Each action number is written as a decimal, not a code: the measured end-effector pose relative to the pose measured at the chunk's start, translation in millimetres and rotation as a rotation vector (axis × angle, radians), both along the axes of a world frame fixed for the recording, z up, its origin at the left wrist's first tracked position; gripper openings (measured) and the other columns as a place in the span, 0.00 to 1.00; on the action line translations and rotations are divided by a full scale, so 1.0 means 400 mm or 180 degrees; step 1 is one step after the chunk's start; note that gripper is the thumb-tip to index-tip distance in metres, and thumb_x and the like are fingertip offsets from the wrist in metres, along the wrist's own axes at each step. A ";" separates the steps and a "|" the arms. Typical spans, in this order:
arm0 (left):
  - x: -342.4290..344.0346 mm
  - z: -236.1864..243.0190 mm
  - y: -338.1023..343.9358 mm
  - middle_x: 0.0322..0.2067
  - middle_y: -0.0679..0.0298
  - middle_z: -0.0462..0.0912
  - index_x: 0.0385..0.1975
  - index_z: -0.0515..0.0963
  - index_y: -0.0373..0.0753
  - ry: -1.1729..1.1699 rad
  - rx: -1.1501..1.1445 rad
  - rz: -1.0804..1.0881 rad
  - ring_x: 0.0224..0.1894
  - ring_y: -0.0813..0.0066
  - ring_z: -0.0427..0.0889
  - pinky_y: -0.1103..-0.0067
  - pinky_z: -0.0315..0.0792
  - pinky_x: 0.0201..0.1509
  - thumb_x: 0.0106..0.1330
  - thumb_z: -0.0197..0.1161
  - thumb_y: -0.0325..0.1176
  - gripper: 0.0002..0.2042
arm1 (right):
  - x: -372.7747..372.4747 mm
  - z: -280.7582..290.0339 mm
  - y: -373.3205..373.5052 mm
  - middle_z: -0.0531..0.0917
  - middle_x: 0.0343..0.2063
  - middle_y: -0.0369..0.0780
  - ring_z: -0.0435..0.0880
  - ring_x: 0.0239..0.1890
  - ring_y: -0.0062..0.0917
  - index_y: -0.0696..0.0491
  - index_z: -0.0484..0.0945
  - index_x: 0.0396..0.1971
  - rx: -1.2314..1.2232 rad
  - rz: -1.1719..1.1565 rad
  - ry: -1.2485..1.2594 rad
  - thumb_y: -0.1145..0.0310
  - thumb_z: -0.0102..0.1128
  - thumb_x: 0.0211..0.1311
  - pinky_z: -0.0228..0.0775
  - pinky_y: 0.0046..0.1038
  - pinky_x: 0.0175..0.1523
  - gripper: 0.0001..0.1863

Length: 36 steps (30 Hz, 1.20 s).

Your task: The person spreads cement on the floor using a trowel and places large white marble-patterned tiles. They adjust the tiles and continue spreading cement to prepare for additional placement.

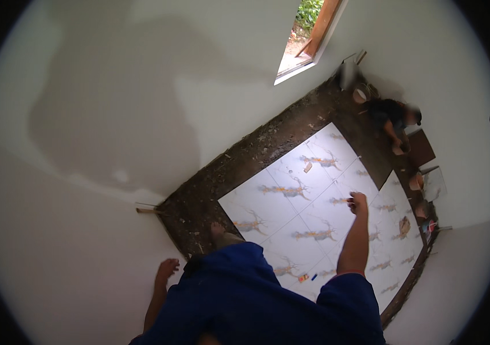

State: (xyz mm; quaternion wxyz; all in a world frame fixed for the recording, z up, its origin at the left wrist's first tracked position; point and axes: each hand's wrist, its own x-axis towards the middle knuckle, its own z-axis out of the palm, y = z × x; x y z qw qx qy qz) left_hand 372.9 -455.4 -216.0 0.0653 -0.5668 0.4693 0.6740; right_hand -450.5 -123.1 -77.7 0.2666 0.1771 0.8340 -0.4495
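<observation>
My right hand (358,202) is stretched out over the white floor tiles (314,204), which carry grey and orange veining. Its fingers are curled in, and what they hold, if anything, is too small to make out. Down by my left side, my left hand (169,268) hangs near the wall with loosely bent fingers apart and nothing visible in them. Below me, my bare foot (217,229) shows on the dark strip of bare ground (199,198) at the tiles' edge.
Another person (393,115) crouches at the far right beside a bucket (361,95). Nearby stand a brown board (421,147) and an orange bucket (416,182). On the tiles lie a small tan block (307,167), a brown lump (404,225) and a blue object (314,277).
</observation>
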 end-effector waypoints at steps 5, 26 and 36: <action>0.117 -0.040 -0.068 0.41 0.59 0.86 0.56 0.78 0.40 -0.0047 -0.2030 -0.1974 0.43 0.64 0.86 0.67 0.80 0.49 0.72 0.63 0.44 0.19 | 0.090 -0.218 -0.162 0.74 0.16 0.31 0.69 0.15 0.18 0.47 0.69 0.24 -0.0014 -0.0050 -0.1828 0.61 0.61 0.69 0.59 0.21 0.16 0.14; -0.995 0.264 -0.717 0.29 0.66 0.84 0.34 0.84 0.38 0.0624 -0.0230 -0.4409 0.33 0.76 0.81 0.75 0.75 0.41 0.62 0.75 0.38 0.11 | -0.295 0.225 -0.035 0.76 0.20 0.38 0.70 0.13 0.23 0.52 0.79 0.54 0.0439 -0.0331 0.0979 0.72 0.63 0.59 0.57 0.29 0.16 0.21; -1.503 0.120 -0.714 0.36 0.57 0.88 0.39 0.88 0.41 0.0198 0.0412 -0.6931 0.40 0.59 0.86 0.65 0.76 0.47 0.65 0.67 0.58 0.23 | 0.391 -1.014 -0.369 0.89 0.37 0.38 0.87 0.43 0.39 0.47 0.87 0.41 0.0344 0.2756 -0.1012 0.62 0.75 0.47 0.77 0.39 0.49 0.18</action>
